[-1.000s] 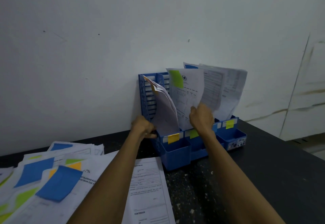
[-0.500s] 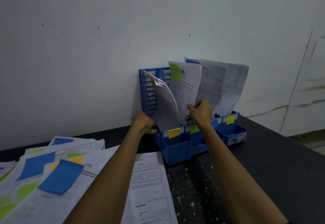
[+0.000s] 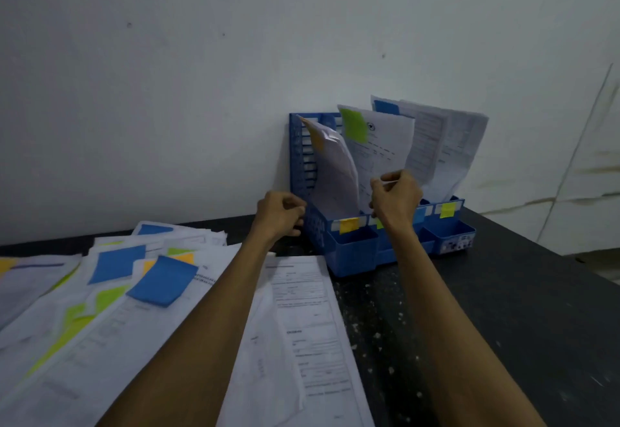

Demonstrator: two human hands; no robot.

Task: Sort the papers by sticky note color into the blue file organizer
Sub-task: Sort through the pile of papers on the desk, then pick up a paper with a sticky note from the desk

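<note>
right hand (image 3: pixel 396 199) fingers pinch one paper (image 3: pixel 379 148); left hand (image 3: pixel 280 213) grips organizer (image 3: pixel 352 252).

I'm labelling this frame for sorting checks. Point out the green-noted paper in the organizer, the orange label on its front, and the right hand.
green-noted paper (image 3: pixel 385 148): head view, printed sheet face.
orange label (image 3: pixel 349 225): head view, label centre.
right hand (image 3: pixel 397 200): head view, back of hand.

Both bare forearms reach up from the bottom of the frame toward its centre. The left hand (image 3: pixel 281 211) is curled, knuckles up, left of centre. The right hand (image 3: pixel 396 199), slightly higher, pinches thumb against fingers, its wrist straight.
</note>
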